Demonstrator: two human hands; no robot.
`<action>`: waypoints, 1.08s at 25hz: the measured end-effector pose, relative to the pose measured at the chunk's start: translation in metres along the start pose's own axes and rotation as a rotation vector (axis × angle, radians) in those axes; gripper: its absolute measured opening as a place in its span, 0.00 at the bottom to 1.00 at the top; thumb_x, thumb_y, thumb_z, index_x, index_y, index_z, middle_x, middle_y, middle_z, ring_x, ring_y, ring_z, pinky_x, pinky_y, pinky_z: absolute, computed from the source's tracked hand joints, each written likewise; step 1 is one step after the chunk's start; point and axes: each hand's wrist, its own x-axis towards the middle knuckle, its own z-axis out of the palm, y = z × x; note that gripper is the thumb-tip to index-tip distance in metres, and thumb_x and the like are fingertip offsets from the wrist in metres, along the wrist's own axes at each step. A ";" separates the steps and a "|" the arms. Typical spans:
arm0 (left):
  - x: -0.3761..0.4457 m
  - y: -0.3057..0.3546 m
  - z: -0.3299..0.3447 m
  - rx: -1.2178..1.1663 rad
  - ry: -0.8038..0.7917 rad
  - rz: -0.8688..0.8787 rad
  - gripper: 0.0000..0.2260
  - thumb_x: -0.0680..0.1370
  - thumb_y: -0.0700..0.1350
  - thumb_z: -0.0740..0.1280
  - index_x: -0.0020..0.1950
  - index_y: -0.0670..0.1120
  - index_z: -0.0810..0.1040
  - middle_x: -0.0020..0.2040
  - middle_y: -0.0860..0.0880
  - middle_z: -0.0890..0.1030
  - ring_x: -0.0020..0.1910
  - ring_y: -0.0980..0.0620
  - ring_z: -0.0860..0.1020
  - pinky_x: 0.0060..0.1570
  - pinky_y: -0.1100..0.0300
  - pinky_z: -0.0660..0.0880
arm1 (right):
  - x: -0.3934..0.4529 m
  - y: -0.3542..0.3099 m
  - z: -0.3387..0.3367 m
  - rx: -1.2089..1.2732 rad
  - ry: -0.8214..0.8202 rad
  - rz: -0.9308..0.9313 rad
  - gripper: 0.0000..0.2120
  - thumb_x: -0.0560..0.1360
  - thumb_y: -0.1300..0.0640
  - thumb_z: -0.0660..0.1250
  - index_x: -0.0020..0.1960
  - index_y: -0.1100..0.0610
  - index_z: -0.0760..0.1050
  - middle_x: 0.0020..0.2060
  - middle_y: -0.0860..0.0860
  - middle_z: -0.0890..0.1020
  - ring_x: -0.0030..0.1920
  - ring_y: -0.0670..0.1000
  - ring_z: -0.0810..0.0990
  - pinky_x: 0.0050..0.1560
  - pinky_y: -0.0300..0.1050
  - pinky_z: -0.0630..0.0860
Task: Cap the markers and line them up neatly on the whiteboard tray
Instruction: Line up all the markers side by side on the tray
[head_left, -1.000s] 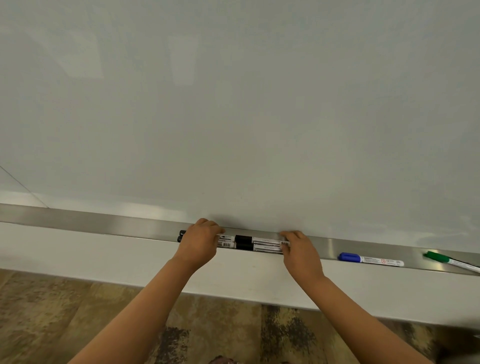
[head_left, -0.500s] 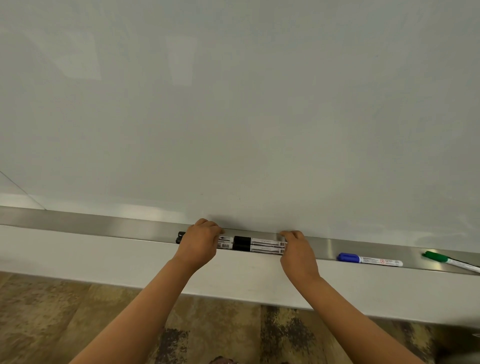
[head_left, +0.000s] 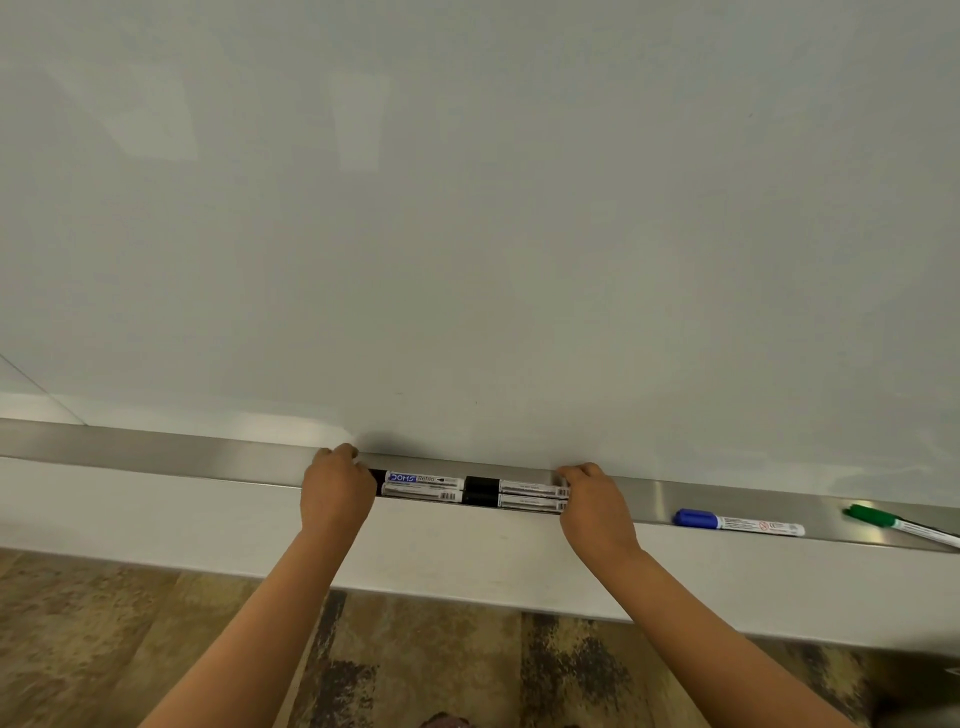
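Several black markers (head_left: 470, 491) with white labelled barrels lie in two tight rows on the steel whiteboard tray (head_left: 156, 454), black caps showing in the middle. My left hand (head_left: 336, 491) is curled over their left ends, and my right hand (head_left: 595, 506) presses against their right ends. A blue-capped marker (head_left: 737, 522) lies flat on the tray further right, apart from the group. At the far right edge a green-capped marker (head_left: 901, 525) rests at a slant, partly cut off by the frame.
The blank whiteboard (head_left: 467, 208) fills the view above the tray. A white ledge (head_left: 156, 519) runs below the tray, with patterned brown carpet (head_left: 104, 649) underneath. The tray stretches bare to the left of my left hand.
My left hand has slid left along the black markers, uncovering their printed labels and covering their left ends. The right hand and the markers have stayed almost still.
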 end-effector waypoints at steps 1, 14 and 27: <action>0.001 -0.001 0.000 -0.008 -0.014 -0.032 0.13 0.77 0.38 0.58 0.60 0.37 0.74 0.56 0.35 0.77 0.53 0.37 0.76 0.48 0.50 0.73 | 0.000 0.000 0.000 0.002 -0.003 0.001 0.16 0.73 0.69 0.57 0.58 0.60 0.74 0.56 0.58 0.76 0.53 0.57 0.75 0.53 0.46 0.74; 0.005 -0.001 0.004 -0.008 -0.051 -0.062 0.14 0.76 0.37 0.58 0.61 0.38 0.74 0.58 0.37 0.79 0.54 0.37 0.76 0.50 0.52 0.72 | 0.000 0.014 -0.011 0.057 0.075 0.025 0.07 0.76 0.62 0.60 0.48 0.62 0.76 0.45 0.59 0.79 0.41 0.55 0.76 0.41 0.44 0.72; -0.018 0.045 0.009 -0.066 0.042 0.351 0.12 0.75 0.37 0.61 0.57 0.39 0.77 0.56 0.39 0.79 0.55 0.39 0.76 0.52 0.47 0.76 | -0.019 0.028 -0.024 0.061 0.186 0.143 0.19 0.74 0.69 0.58 0.61 0.56 0.74 0.57 0.56 0.78 0.50 0.56 0.79 0.45 0.45 0.76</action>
